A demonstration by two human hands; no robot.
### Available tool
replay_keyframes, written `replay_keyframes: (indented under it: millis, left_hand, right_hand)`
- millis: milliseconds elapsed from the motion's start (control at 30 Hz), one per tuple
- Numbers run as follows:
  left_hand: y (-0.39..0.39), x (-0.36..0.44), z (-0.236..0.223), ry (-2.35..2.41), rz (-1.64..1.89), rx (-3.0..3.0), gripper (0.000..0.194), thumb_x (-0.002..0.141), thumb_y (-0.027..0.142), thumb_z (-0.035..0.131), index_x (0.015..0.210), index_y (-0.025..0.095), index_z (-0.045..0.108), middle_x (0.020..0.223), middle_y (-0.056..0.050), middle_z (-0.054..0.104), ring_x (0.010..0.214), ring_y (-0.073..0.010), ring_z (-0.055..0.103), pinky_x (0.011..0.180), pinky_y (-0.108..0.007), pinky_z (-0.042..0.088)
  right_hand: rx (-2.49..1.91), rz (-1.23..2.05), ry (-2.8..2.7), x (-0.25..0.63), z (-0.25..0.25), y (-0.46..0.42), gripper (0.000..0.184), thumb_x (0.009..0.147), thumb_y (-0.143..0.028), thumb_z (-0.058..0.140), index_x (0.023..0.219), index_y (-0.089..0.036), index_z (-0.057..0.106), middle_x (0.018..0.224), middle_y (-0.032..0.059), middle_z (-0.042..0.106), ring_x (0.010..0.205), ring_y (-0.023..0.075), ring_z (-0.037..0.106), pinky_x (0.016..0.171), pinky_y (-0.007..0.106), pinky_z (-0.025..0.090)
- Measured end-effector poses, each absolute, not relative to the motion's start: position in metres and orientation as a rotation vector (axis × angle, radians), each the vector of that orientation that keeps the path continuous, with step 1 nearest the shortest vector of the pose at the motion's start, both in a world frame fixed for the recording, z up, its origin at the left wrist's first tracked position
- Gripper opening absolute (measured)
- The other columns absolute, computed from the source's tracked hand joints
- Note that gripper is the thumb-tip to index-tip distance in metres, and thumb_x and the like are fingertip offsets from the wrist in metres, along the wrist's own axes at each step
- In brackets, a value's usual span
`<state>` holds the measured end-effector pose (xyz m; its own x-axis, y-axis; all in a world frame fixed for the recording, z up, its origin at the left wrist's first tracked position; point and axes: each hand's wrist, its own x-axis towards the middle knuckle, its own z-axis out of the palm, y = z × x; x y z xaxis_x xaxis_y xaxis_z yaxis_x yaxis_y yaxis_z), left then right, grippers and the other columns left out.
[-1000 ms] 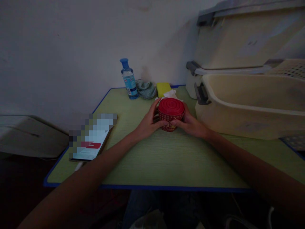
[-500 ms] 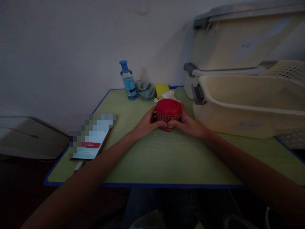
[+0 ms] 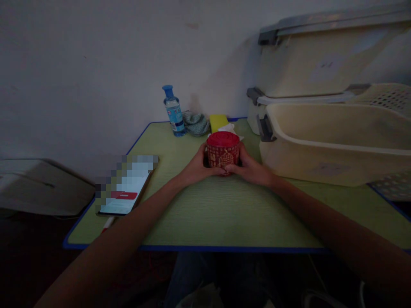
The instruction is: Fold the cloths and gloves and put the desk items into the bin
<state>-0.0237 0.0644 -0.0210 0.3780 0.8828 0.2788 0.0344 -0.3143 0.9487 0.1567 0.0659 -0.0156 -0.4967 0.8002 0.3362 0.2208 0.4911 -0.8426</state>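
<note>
At lower left, a phone (image 3: 131, 188) lies face up on the green, blue-edged tabletop (image 3: 224, 218); much of its screen is pixelated, and the print on its red panel (image 3: 126, 196) is unreadable. A white cable end (image 3: 109, 222) sits just beside its near edge.

At centre frame, the person's left hand (image 3: 196, 168) and right hand (image 3: 253, 169) grip a red cylinder (image 3: 222, 154) from opposite sides, the fingers of both curved around its sides and the thumbs meeting low at its front. It is upright, with concentric rings on top and gold character-like marks on its dark red side, not legible. Whether its base touches the tabletop cannot be told.

At right, a cream open bin (image 3: 321, 164) with a grey handle stands on the tabletop. Its floor is hidden, so its contents cannot be determined; a pale label on its front is illegible.

Beyond the cylinder are white tissue (image 3: 228, 128), a yellow sponge (image 3: 218, 122) and a crumpled grey-green cloth (image 3: 195, 124). Just left of the cloth, a blue-capped bottle (image 3: 174, 113) holds liquid; its blue label carries print too small to read.

At upper right, a lidded bin (image 3: 298, 64) bears a pale label with unreadable dark marks, near a perforated basket (image 3: 390, 98).
</note>
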Motion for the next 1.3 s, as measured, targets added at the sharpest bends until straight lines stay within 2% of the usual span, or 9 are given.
replay_keyframes:
  millis: [133, 200, 433, 567, 700, 933, 1033, 1133, 1300]
  left_hand:
    - [0.065, -0.024, -0.021, 0.850, 1.052, 1.515, 0.073, 0.065, 0.053, 0.065, 0.117, 0.015, 0.031, 0.109, -0.014, 0.059, 0.094, -0.0254, 0.061, 0.086, -0.045, 0.047]
    - [0.064, -0.024, -0.021, 0.830, 1.076, 1.526, 0.068, 0.066, 0.053, 0.064, 0.114, 0.015, 0.034, 0.110, -0.013, 0.058, 0.097, -0.0250, 0.059, 0.088, -0.044, 0.046]
    - [0.062, -0.020, -0.022, 0.823, 1.119, 1.608, 0.068, 0.066, 0.047, 0.065, 0.116, 0.014, 0.032, 0.125, -0.017, 0.046, 0.117, -0.0287, 0.045, 0.100, -0.045, 0.036]
    - [0.059, -0.020, -0.022, 0.857, 1.127, 1.624, 0.068, 0.069, 0.049, 0.062, 0.117, 0.015, 0.029, 0.122, -0.016, 0.048, 0.114, -0.0279, 0.047, 0.097, -0.044, 0.038]
    - [0.056, -0.021, -0.022, 0.856, 1.138, 1.651, 0.068, 0.071, 0.051, 0.060, 0.118, 0.016, 0.025, 0.120, -0.016, 0.049, 0.111, -0.0266, 0.049, 0.094, -0.042, 0.041]
    - [0.052, -0.020, -0.019, 0.856, 1.137, 1.634, 0.067, 0.071, 0.052, 0.058, 0.117, 0.016, 0.025, 0.118, -0.015, 0.049, 0.108, -0.0256, 0.051, 0.092, -0.041, 0.043]
    - [0.052, -0.020, -0.018, 0.832, 1.155, 1.588, 0.072, 0.068, 0.052, 0.062, 0.119, 0.016, 0.026, 0.119, -0.015, 0.050, 0.109, -0.0267, 0.050, 0.093, -0.041, 0.042]
    - [0.054, -0.020, -0.017, 0.772, 1.153, 1.546, 0.081, 0.064, 0.049, 0.066, 0.125, 0.016, 0.024, 0.129, -0.016, 0.043, 0.117, -0.0286, 0.044, 0.098, -0.042, 0.038]
    - [0.057, -0.019, -0.016, 0.711, 1.085, 1.496, 0.113, 0.052, 0.040, 0.077, 0.137, 0.021, 0.006, 0.138, -0.017, 0.033, 0.124, -0.0324, 0.038, 0.100, -0.047, 0.035]
  right_hand:
    - [-0.938, 0.996, -1.910, 0.156, -0.014, 0.065, 0.064, 0.081, -0.049, 0.042, 0.131, -0.012, 0.026, 0.133, 0.0152, 0.039, 0.123, 0.0243, 0.038, 0.107, 0.044, 0.026]
    - [-0.948, 0.995, -1.924, 0.156, -0.013, 0.064, 0.064, 0.081, -0.050, 0.041, 0.131, -0.012, 0.027, 0.133, 0.0146, 0.039, 0.124, 0.0240, 0.038, 0.107, 0.043, 0.025]
    - [-0.906, 1.018, -1.933, 0.156, -0.011, 0.064, 0.066, 0.082, -0.050, 0.041, 0.134, -0.014, 0.023, 0.138, 0.0120, 0.036, 0.126, 0.0236, 0.035, 0.109, 0.044, 0.022]
    - [-0.888, 1.029, -1.944, 0.155, -0.012, 0.063, 0.066, 0.083, -0.053, 0.040, 0.136, -0.018, 0.022, 0.140, 0.0094, 0.033, 0.129, 0.0225, 0.032, 0.109, 0.044, 0.021]
    - [-0.864, 1.059, -1.952, 0.154, -0.011, 0.060, 0.070, 0.082, -0.056, 0.040, 0.136, -0.017, 0.019, 0.141, 0.0101, 0.031, 0.129, 0.0225, 0.031, 0.109, 0.043, 0.023]
    - [-0.833, 1.041, -1.946, 0.152, -0.009, 0.056, 0.069, 0.081, -0.057, 0.040, 0.134, -0.016, 0.023, 0.137, 0.0119, 0.036, 0.126, 0.0221, 0.035, 0.108, 0.042, 0.026]
    - [-0.829, 1.030, -1.939, 0.150, -0.010, 0.055, 0.070, 0.081, -0.058, 0.040, 0.134, -0.015, 0.024, 0.136, 0.0125, 0.037, 0.125, 0.0222, 0.036, 0.107, 0.041, 0.026]
    - [-0.846, 1.006, -1.935, 0.148, -0.011, 0.055, 0.070, 0.082, -0.059, 0.038, 0.134, -0.016, 0.024, 0.136, 0.0122, 0.038, 0.126, 0.0222, 0.035, 0.108, 0.041, 0.025]
    - [-0.904, 1.004, -1.923, 0.147, -0.011, 0.057, 0.069, 0.082, -0.060, 0.034, 0.134, -0.015, 0.025, 0.137, 0.0124, 0.036, 0.129, 0.0210, 0.031, 0.109, 0.040, 0.020]
